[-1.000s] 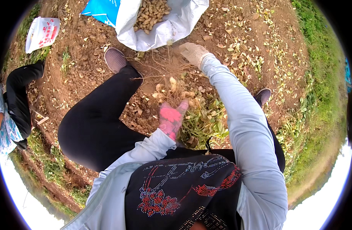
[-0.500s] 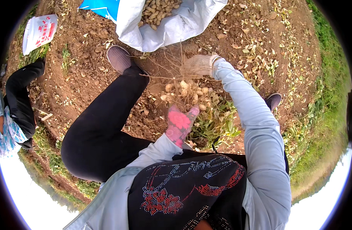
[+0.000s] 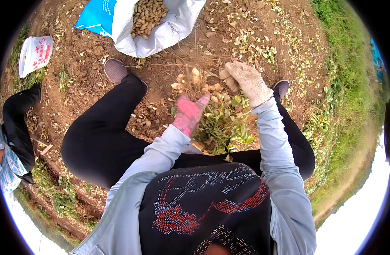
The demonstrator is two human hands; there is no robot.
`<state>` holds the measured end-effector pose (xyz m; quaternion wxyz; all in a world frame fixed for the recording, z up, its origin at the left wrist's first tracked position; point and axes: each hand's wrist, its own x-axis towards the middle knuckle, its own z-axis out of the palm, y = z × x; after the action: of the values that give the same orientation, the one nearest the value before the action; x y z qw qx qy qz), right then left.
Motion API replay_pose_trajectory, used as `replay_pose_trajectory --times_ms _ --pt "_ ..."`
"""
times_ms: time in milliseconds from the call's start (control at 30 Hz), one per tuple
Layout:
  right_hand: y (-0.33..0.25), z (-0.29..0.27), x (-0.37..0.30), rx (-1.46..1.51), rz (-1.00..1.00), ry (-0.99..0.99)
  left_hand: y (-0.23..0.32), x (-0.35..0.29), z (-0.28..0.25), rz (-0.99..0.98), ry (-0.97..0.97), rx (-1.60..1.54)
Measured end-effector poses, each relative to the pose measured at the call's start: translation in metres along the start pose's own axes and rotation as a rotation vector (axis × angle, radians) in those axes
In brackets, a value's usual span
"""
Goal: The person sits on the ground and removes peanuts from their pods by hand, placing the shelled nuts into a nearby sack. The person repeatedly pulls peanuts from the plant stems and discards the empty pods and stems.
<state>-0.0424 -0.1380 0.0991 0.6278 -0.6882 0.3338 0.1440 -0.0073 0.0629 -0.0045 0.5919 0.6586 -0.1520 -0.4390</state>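
One peanut cluster (image 3: 196, 78), upper centre of frame, was gripped by left hand (image 3: 189, 112) just below it. Right hand (image 3: 246, 82) was held curled right of cluster; whether closed could not be told. One sack (image 3: 178, 30), one bucket (image 3: 37, 52) seen upper left.

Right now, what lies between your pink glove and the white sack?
In the head view, the peanut clump lies against the pink glove; then come thin roots and brown soil, up to the white sack.

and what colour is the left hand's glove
The left glove is pink with brighter reddish patches; head view shows it.
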Motion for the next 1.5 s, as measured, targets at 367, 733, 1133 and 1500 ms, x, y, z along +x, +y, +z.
replay_pose_trajectory --times_ms 367,733,1133,1500 --pt "0.003 0.023 -0.038 -0.564 -0.167 -0.085 0.019 0.001 0.019 0.002 -0.026 -0.135" --pt "0.045 0.026 -0.033 -0.263 -0.152 -0.069 0.029 -0.008 0.022 -0.092 -0.024 -0.079" --pt "0.048 0.031 -0.041 0.636 0.031 0.153 0.003 0.002 0.021 -0.052 0.009 -0.045" --pt "0.019 0.059 -0.007 -0.623 -0.217 0.176 0.015 -0.011 0.028 -0.052 0.285 0.438"
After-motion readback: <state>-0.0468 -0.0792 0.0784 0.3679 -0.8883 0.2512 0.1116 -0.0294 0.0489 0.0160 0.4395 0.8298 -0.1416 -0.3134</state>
